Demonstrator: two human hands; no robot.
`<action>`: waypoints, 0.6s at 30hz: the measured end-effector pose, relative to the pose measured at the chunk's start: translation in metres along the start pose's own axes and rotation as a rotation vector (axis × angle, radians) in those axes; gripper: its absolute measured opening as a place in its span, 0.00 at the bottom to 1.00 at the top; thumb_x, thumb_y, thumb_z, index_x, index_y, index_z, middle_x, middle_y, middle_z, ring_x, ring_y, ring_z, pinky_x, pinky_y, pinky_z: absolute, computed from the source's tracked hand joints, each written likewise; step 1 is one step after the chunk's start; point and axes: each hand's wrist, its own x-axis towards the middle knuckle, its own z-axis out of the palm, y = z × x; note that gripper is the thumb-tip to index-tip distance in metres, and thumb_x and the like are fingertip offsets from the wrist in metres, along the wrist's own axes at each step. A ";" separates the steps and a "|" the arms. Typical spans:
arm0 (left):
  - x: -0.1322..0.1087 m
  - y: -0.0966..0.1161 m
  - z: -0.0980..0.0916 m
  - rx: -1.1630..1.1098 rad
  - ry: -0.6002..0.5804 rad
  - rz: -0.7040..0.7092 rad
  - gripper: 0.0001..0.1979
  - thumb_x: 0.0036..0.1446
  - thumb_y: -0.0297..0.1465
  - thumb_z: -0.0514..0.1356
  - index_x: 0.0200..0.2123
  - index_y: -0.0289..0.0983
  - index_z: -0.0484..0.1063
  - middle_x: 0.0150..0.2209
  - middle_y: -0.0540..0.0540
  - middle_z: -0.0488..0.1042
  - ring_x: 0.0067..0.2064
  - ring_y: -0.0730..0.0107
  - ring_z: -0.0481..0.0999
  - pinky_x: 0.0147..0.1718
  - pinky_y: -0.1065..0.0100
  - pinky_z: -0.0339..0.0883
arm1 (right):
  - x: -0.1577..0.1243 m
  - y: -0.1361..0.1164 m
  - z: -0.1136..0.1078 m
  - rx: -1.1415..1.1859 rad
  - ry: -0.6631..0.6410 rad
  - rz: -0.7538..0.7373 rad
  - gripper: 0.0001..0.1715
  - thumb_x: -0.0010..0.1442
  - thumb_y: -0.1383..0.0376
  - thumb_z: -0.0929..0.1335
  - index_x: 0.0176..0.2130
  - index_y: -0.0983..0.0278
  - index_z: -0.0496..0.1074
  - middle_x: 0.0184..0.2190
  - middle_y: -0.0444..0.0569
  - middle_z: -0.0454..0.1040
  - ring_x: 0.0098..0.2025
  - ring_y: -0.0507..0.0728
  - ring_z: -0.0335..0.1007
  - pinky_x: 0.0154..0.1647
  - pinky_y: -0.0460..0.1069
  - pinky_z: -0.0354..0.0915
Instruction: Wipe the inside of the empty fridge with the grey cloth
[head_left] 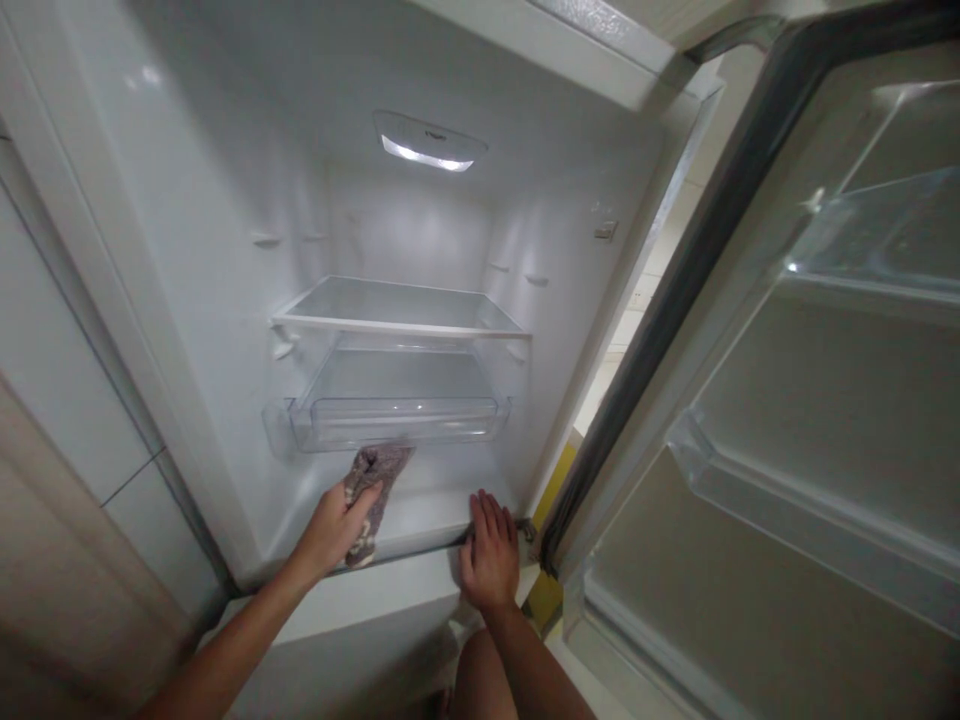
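My left hand (334,528) grips a grey-brown cloth (377,478) and presses it on the white floor of the fridge compartment (427,510), just in front of a clear plastic drawer (397,418). My right hand (491,555) rests with its fingers together and curled over the front lip of the compartment, near the lower right corner and the door hinge. It holds nothing that I can see.
A glass shelf (397,322) sits above the drawer, and a lamp (427,152) glows at the top. The fridge door (787,420) stands wide to the right with clear door bins (877,250). A tiled wall (67,380) is on the left.
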 end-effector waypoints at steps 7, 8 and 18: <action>-0.024 0.012 0.030 0.602 -0.257 0.422 0.43 0.59 0.30 0.62 0.77 0.46 0.57 0.79 0.40 0.50 0.80 0.44 0.48 0.76 0.41 0.43 | 0.001 -0.003 -0.002 0.010 0.006 0.013 0.40 0.62 0.69 0.62 0.72 0.67 0.66 0.72 0.54 0.67 0.75 0.61 0.58 0.78 0.60 0.46; -0.023 0.014 0.035 0.649 -0.342 0.398 0.46 0.57 0.32 0.65 0.78 0.46 0.54 0.80 0.38 0.46 0.80 0.41 0.45 0.76 0.39 0.43 | 0.001 -0.003 -0.002 0.008 0.003 0.017 0.40 0.62 0.69 0.62 0.72 0.66 0.66 0.72 0.54 0.67 0.75 0.61 0.58 0.78 0.60 0.47; 0.019 0.021 0.063 0.592 -0.295 0.209 0.39 0.72 0.53 0.43 0.77 0.38 0.55 0.78 0.34 0.51 0.79 0.41 0.47 0.75 0.37 0.43 | 0.002 -0.003 -0.002 0.025 0.014 0.026 0.41 0.60 0.69 0.63 0.71 0.66 0.67 0.72 0.53 0.67 0.74 0.61 0.58 0.78 0.59 0.47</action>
